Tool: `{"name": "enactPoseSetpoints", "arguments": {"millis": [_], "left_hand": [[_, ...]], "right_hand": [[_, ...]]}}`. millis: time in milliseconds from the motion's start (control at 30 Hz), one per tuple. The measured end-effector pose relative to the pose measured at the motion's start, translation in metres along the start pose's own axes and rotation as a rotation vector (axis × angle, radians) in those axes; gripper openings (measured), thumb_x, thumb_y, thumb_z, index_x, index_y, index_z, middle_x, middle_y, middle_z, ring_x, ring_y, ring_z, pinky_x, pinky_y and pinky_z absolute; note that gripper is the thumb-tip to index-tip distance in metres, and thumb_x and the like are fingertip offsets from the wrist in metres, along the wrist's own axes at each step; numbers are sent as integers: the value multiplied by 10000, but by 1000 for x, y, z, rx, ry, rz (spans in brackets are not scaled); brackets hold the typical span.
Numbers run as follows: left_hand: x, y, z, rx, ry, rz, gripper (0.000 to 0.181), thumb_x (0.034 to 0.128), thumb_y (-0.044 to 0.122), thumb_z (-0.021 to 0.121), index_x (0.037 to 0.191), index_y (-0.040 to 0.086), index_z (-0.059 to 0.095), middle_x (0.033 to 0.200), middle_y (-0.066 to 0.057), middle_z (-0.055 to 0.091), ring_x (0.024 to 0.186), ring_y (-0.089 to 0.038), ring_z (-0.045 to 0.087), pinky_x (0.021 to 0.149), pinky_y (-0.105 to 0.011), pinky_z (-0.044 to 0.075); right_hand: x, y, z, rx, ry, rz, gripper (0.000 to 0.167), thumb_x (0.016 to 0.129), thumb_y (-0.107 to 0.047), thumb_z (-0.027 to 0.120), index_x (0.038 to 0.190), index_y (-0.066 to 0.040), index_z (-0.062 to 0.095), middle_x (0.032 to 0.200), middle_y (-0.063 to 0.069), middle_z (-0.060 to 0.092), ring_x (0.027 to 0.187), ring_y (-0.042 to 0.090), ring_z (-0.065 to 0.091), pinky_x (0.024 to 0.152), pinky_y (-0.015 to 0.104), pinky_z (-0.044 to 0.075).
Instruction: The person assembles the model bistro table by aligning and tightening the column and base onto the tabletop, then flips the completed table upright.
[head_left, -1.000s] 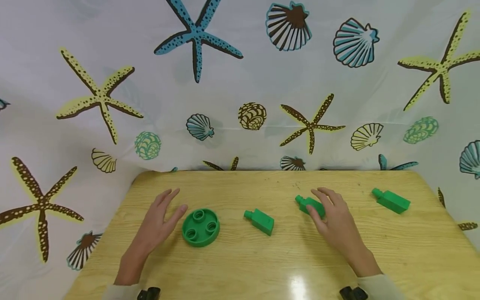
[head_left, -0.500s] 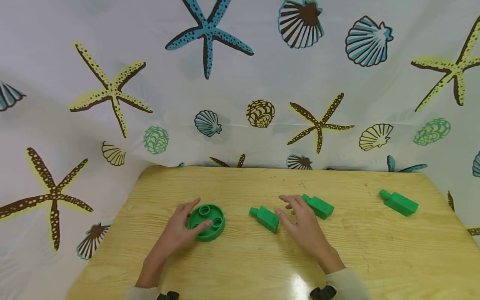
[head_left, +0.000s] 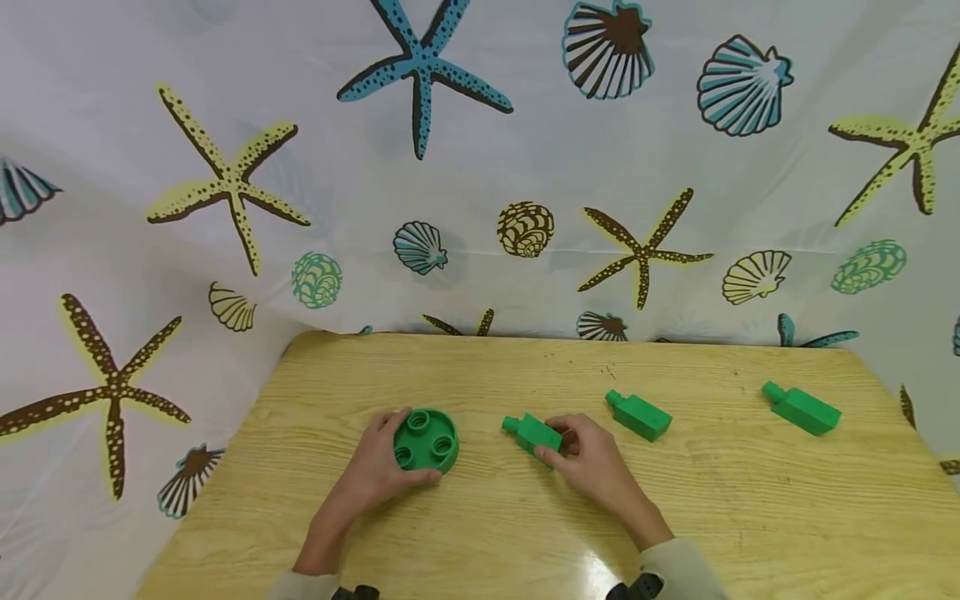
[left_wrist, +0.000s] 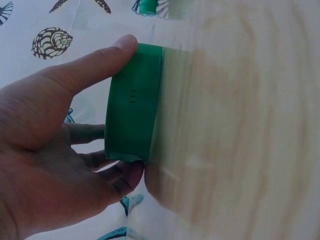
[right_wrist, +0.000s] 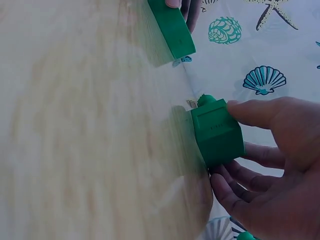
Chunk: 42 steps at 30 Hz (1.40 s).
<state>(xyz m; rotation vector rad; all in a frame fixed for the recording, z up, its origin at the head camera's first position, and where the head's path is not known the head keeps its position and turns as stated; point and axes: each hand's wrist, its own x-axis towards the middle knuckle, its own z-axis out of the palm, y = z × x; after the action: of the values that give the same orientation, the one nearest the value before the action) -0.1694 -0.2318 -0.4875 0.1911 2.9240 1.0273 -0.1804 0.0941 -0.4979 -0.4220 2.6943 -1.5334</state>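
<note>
A round green tray-like base (head_left: 425, 442) with 3 threaded sockets lies on the table at centre left. My left hand (head_left: 375, 467) grips it, thumb on the near rim and fingers round the far side. In the left wrist view the wall of the base (left_wrist: 132, 100) shows small raised digits. My right hand (head_left: 594, 462) holds the wide end of a green block with a threaded peg (head_left: 531, 433), its peg pointing left. Seen from the right wrist, thumb and fingers sit on opposite sides of this block (right_wrist: 217, 135), low at the table.
Two similar green pegged blocks lie farther right, one near (head_left: 640, 417) and one far (head_left: 806, 411). A white cloth (head_left: 480, 167) printed with starfish and shells hangs behind the wooden table (head_left: 480, 533) and along its sides.
Both hands have moved in: the left from beside the round base to gripping it, the right leftward from the middle block to the leftmost one. The head view has shifted slightly.
</note>
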Motion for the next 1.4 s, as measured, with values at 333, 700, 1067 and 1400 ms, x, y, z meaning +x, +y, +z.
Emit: {"name": "enactPoseSetpoints", "arguments": {"millis": [333, 700, 1067, 1400], "left_hand": [[6, 12, 14, -75, -18, 11, 1079, 717, 368, 958, 1547, -21, 388, 1465, -258, 438, 1328, -448, 464, 1055, -620, 433], [15, 41, 39, -160, -40, 86, 1053, 689, 303, 983, 1524, -25, 432, 1452, -208, 457, 1300, -401, 494, 1054, -582, 444], [22, 66, 56, -157, -68, 107, 1044, 721, 312, 967, 1537, -28, 410, 1442, -226, 409, 1290, -415, 462, 1035, -575, 457], [19, 92, 72, -127, -84, 87, 1042, 734, 342, 958, 1540, -24, 408, 1423, -232, 420, 1289, -424, 445, 1023, -567, 480]], "right_hand": [[1, -2, -3, -17, -43, 0, 286, 934, -148, 781, 1193, -64, 693, 1081, 46, 707, 938, 152, 675, 800, 331, 582], [0, -7, -32, 80, -23, -35, 327, 988, -189, 722, 1293, -133, 616, 1242, 86, 649, 1077, 263, 682, 829, 347, 589], [-10, -3, -57, 187, 96, -121, 346, 979, -127, 725, 1311, -74, 643, 1261, 139, 639, 1091, 281, 651, 841, 290, 594], [-12, 1, -61, 258, 184, -158, 401, 944, -95, 763, 1320, -32, 637, 1254, 148, 673, 1117, 146, 655, 855, 263, 590]]}}
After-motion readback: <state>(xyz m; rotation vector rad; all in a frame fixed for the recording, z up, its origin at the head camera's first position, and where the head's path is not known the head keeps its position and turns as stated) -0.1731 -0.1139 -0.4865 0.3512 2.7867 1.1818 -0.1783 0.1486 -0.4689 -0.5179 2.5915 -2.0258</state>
